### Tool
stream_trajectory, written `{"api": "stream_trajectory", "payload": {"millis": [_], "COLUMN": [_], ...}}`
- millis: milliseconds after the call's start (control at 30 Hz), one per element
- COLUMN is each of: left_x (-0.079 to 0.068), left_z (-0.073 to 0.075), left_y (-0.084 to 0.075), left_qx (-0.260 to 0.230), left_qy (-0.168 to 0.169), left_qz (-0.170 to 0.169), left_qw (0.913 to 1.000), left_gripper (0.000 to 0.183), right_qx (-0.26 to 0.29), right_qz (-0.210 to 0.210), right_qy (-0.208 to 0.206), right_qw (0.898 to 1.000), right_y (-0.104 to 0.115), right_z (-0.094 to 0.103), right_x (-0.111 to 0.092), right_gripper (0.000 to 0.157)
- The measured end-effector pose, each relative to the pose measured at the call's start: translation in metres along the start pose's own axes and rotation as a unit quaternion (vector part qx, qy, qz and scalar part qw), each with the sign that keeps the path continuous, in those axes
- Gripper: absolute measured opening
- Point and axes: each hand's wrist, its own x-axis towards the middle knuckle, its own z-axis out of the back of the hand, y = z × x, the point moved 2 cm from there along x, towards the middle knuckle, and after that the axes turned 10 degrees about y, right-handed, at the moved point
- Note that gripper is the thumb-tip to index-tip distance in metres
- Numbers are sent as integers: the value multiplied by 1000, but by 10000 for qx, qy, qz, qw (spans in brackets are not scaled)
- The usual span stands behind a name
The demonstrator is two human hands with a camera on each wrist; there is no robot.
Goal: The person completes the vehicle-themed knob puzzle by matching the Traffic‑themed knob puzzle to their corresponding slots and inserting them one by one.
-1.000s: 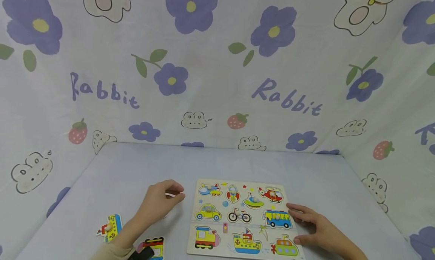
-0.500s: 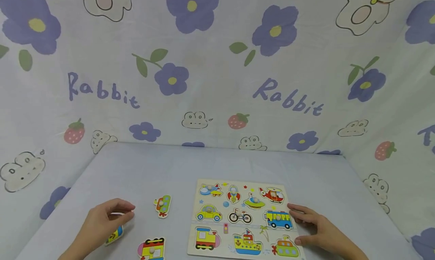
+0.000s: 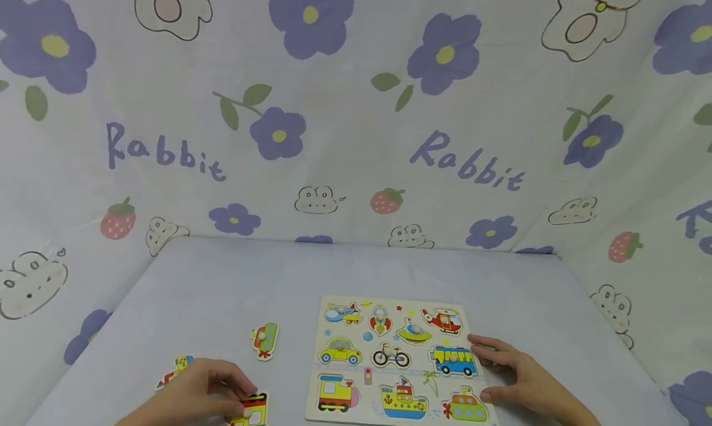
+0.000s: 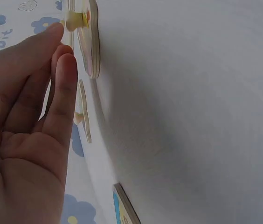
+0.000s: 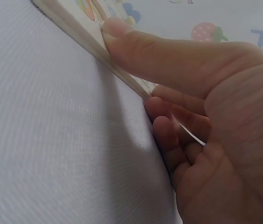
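Head view: left hand at train piece, right hand on puzzle board

The left fingertips stand close together at the train piece's knob; I cannot tell whether they pinch it. The train piece is left of the puzzle board, whose right edge the right hand holds, thumb on top.

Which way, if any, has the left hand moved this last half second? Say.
Yes: in the head view, judged against the puzzle board, the left hand has moved right, nearer it, and lower down.
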Motion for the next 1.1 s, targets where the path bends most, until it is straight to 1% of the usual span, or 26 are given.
{"api": "stream_trajectory", "payload": {"millis": [100, 200, 267, 400, 500, 600, 700, 767, 1000, 1100], "left_x": [4, 6, 6, 8, 9, 10, 10, 11, 12, 12], "left_z": [-3, -4, -5, -6, -7, -7, -7, -7, -5, -5], "left_y": [1, 4, 5, 4, 3, 1, 0, 1, 4, 4], "left_qx": [-221, -382, -387, -217, -138, -138, -77, -19, 158, 202], "left_qy": [91, 130, 177, 338, 462, 510, 506, 497, 491, 416], "left_qz": [-20, 58, 111, 30, -151, -190, -114, -120, -359, -372], "left_qw": [9997, 9992, 9990, 9992, 9987, 9984, 9986, 9987, 9980, 9982], "left_gripper": [19, 18, 18, 19, 19, 19, 19, 19, 17, 18], "right_qx": [-19, -31, -11, 14, 27, 78, 218, 254, 102, 160], "right_qz": [42, 74, 89, 104, 91, -16, -108, -110, 121, 96], "right_qy": [-11, -7, 6, 21, 23, -1, -25, -39, -15, -3], "right_qw": [10000, 10000, 10000, 9999, 10000, 10000, 9997, 9996, 9999, 9998], "right_y": [-1, -2, -2, -2, -1, -1, -1, -2, -1, -1], "right_z": [0, -1, -1, -1, -1, -1, -2, -2, -2, -2], "right_x": [0, 0, 0, 0, -1, 0, 0, 0, 0, -1], "right_gripper": [68, 68, 69, 69, 67, 67, 67, 68, 66, 67]}}
